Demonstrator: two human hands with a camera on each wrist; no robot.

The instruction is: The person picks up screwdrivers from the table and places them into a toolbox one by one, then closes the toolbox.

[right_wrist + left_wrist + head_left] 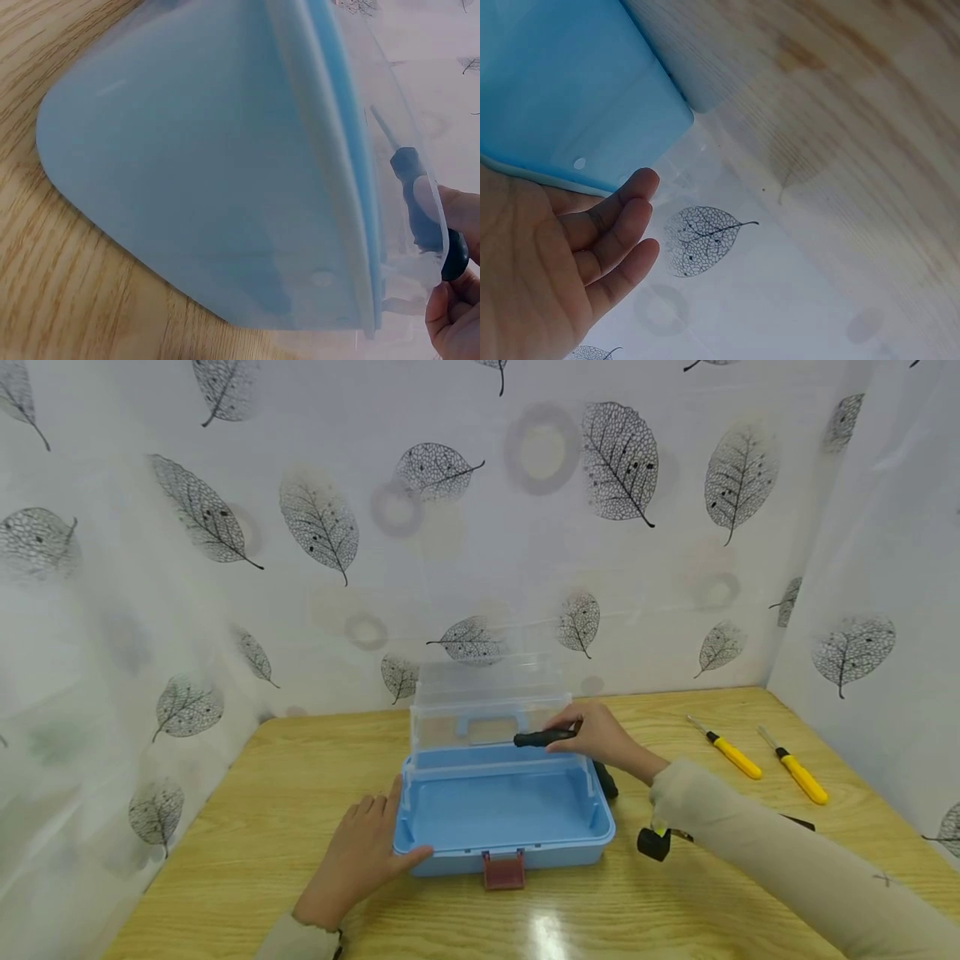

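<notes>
- Box [450, 865] is showing plain light blue; its latch [504, 872] is reading dull maroon.
- Lid [491, 689] is looking clear.
- Held screwdriver [536, 738] is presenting a black handle.
- Two loose screwdrivers [738, 758] are wearing yellow handles, black collars.
- Counter [300, 777] is displaying yellow-tan wood grain.
- Sheeting [480, 552] is carrying black-grey skeleton leaves, greyish rings on white.
- Right sleeve [772, 860] is showing beige, one dark cross mark.

Left grip [364, 846] spread, right grip [597, 742] pinching
</notes>
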